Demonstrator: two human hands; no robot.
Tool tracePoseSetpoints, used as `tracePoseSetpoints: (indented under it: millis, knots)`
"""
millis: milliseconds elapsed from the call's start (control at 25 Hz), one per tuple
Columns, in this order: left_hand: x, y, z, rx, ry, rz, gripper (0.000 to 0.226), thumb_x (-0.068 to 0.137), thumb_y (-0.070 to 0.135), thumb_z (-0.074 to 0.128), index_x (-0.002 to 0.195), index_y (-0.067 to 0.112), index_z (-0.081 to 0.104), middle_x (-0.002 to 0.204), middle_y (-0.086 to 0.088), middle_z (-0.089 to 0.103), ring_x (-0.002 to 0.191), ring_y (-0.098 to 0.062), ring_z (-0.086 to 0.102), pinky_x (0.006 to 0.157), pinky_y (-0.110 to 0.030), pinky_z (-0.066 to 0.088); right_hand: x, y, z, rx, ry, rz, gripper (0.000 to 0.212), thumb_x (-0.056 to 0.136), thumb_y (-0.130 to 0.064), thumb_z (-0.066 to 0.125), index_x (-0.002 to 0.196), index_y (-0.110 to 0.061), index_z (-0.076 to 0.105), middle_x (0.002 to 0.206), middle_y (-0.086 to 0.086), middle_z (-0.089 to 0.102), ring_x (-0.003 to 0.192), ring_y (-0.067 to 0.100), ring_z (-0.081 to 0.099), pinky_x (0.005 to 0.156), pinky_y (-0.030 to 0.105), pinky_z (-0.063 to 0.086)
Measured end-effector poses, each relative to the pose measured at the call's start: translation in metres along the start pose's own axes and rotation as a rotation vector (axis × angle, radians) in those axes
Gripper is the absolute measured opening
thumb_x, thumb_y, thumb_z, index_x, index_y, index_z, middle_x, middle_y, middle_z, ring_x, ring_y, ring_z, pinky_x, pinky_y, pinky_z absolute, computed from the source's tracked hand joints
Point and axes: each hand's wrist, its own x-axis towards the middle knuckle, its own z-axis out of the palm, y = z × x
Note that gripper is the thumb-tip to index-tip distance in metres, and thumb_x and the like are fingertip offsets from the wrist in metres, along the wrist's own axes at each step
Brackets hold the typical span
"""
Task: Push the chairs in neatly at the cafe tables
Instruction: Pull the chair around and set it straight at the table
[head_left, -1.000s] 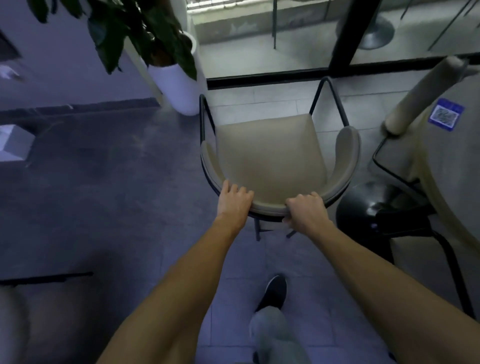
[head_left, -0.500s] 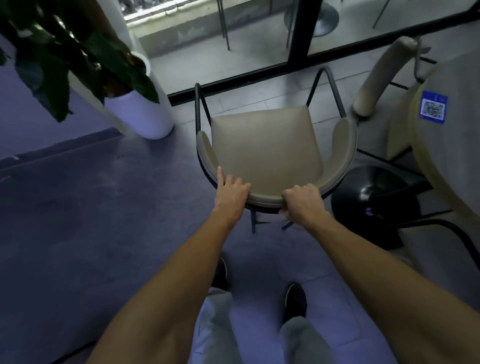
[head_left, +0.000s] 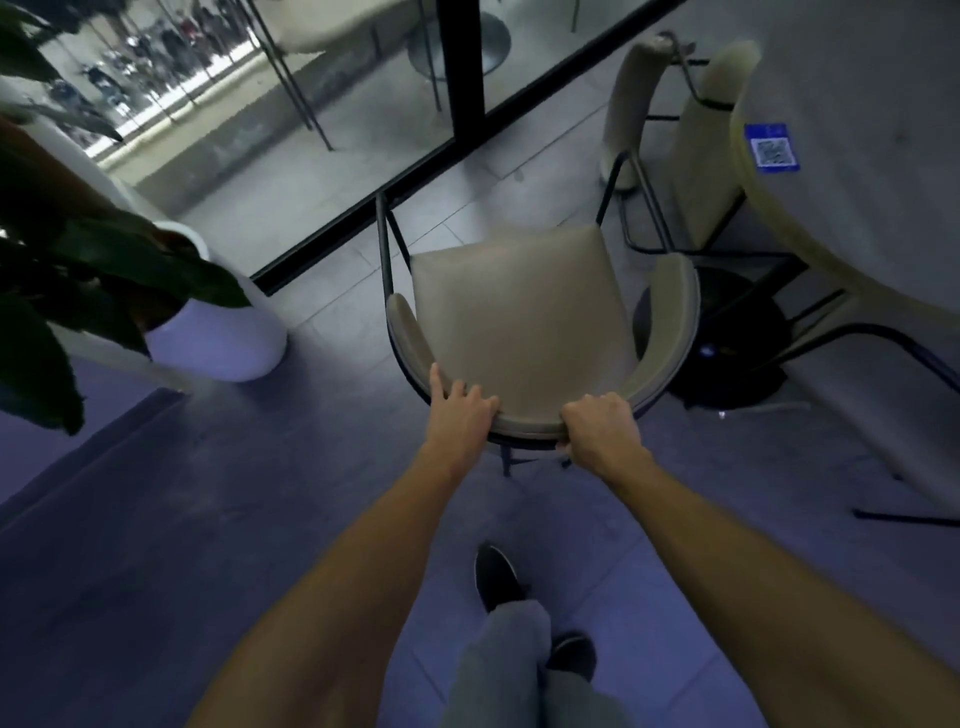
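A beige cushioned chair (head_left: 519, 317) with a thin black metal frame stands in front of me, its curved backrest nearest to me. My left hand (head_left: 460, 410) grips the left part of the backrest's top edge. My right hand (head_left: 597, 431) is closed around the right part of that edge. A round pale cafe table (head_left: 857, 208) with a blue QR sticker (head_left: 772, 147) sits to the right of the chair, on a black disc base (head_left: 727, 338). The chair's right armrest is close to that base.
A second beige chair (head_left: 701, 130) stands at the table's far side. A white planter (head_left: 223, 332) with large dark leaves is at the left. A black-framed glass wall (head_left: 457, 130) runs behind the chair. My feet are on the tiled floor below.
The chair has turned and shifted right, closer to the table's base. The table fills more of the right side. Both hands keep their grip on the backrest, and I have stepped forward.
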Motion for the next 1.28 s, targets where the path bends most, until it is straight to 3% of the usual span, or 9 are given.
tracePoseSetpoints:
  millis: [320, 560, 760, 1000, 1160, 1280]
  knots:
    - [-0.026, 0.009, 0.003, 0.124, -0.035, 0.157, 0.040, 0.091, 0.017, 0.057, 0.130, 0.022, 0.054, 0.128, -0.008, 0.055, 0.130, -0.037, 0.040, 0.114, -0.068, 0.002, -0.053, -0.041, 0.018, 0.092, -0.013, 0.194, 0.022, 0.090, -0.033, 0.062, 0.102, -0.015, 0.067, 0.106, 0.007, 0.069, 0.098, 0.027, 0.066, 0.071, 0.031, 0.034]
    - [-0.044, 0.000, 0.019, 0.155, 0.063, 0.301, 0.040, 0.091, 0.010, 0.054, 0.129, 0.023, 0.056, 0.128, -0.009, 0.056, 0.133, -0.040, 0.035, 0.115, -0.067, -0.001, -0.082, -0.073, 0.030, 0.148, -0.036, 0.311, 0.019, 0.091, -0.029, 0.060, 0.103, -0.016, 0.066, 0.107, 0.006, 0.068, 0.100, 0.026, 0.066, 0.071, 0.031, 0.035]
    - [-0.025, -0.044, 0.025, 0.189, 0.099, 0.417, 0.048, 0.088, 0.003, 0.054, 0.131, 0.023, 0.052, 0.131, -0.008, 0.053, 0.136, -0.043, 0.030, 0.112, -0.070, -0.008, -0.060, -0.110, 0.012, 0.209, -0.073, 0.404, 0.022, 0.093, -0.030, 0.060, 0.108, -0.016, 0.065, 0.111, 0.006, 0.067, 0.104, 0.027, 0.065, 0.073, 0.031, 0.035]
    - [0.019, -0.115, 0.009, 0.335, 0.103, 0.614, 0.052, 0.086, 0.001, 0.051, 0.133, 0.024, 0.052, 0.131, -0.007, 0.054, 0.135, -0.041, 0.031, 0.109, -0.067, -0.015, -0.015, -0.163, -0.014, 0.309, -0.096, 0.547, 0.013, 0.092, -0.023, 0.059, 0.099, -0.018, 0.068, 0.103, 0.005, 0.069, 0.097, 0.027, 0.067, 0.070, 0.031, 0.039]
    - [0.060, -0.137, -0.011, 0.404, 0.121, 0.721, 0.052, 0.090, 0.004, 0.050, 0.137, 0.025, 0.051, 0.134, -0.008, 0.053, 0.136, -0.038, 0.031, 0.115, -0.067, -0.002, 0.016, -0.175, -0.024, 0.366, -0.069, 0.616, 0.012, 0.092, -0.018, 0.057, 0.099, -0.017, 0.067, 0.102, 0.005, 0.069, 0.096, 0.028, 0.067, 0.071, 0.032, 0.041]
    - [0.081, -0.133, -0.021, 0.413, 0.151, 0.676, 0.045, 0.092, 0.010, 0.048, 0.134, 0.024, 0.056, 0.136, -0.007, 0.051, 0.139, -0.037, 0.026, 0.117, -0.062, -0.001, 0.028, -0.155, -0.025, 0.452, -0.012, 0.632, 0.023, 0.094, -0.035, 0.058, 0.105, -0.017, 0.065, 0.104, 0.007, 0.069, 0.097, 0.030, 0.065, 0.071, 0.032, 0.037]
